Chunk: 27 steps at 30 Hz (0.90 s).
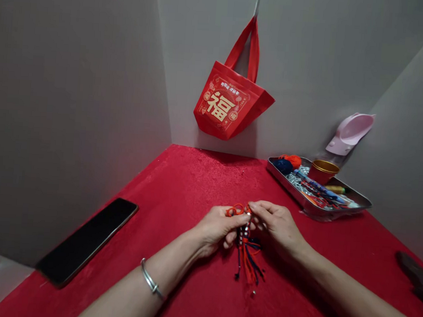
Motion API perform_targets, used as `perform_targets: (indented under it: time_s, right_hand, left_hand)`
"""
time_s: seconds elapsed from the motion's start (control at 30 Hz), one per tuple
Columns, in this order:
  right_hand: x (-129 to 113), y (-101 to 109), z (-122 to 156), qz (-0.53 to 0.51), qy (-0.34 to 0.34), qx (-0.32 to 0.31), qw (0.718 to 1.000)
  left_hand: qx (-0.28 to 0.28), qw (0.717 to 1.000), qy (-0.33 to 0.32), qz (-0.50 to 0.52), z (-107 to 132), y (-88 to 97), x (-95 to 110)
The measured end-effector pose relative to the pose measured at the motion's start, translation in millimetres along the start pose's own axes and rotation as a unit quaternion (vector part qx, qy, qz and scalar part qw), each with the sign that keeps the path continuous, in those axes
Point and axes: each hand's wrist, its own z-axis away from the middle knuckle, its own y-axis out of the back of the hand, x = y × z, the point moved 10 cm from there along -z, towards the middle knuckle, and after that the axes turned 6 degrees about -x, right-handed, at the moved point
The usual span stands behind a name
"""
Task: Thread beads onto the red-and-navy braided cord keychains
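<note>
The left hand [215,231] and right hand [274,225] grip a beaded cord tassel [248,262] near its red loop [235,210]. It looks light and limp; the beaded stem [243,235] offers the firmest hold.

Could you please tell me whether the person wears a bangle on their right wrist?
No, the metal bangle sits on the left wrist, and the right wrist is bare.

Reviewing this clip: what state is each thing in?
Red-and-navy cord tassel, held up, strands hanging loose
Left hand, pinching its red cord loops
Right hand, holding its beaded section
Red tote bag, hanging by its handles
Phone, lying flat, screen dark
Metal tray, loaded
</note>
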Motion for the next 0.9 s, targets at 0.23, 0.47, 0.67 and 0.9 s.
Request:
perform_targets:
  time_s: [0.23, 0.47, 0.67, 0.9]
  right_hand:
    - [-36.7, 7.6, 21.8, 0.167, 0.131, 0.089, 0.973]
    - [-47.4, -48.9, 35.8, 0.396, 0.198, -0.008, 0.897]
    - [-49.7, -67.9, 48.3, 0.52, 0.347, 0.03, 0.78]
    - [-57.9, -70.3, 56.5, 0.56, 0.353, -0.012, 0.749]
  left_hand:
    - [0.099, 0.966, 0.029, 0.237, 0.9, 19.4, -8.8]
    - [0.136, 0.941, -0.027, 0.31, 0.2, 14.6, -7.3]
    - [0.15, 0.939, -0.048, 0.307, 6.9, -5.7, -9.1]
    - [0.164, 0.945, -0.036, 0.281, 5.0, 6.3, -10.4]
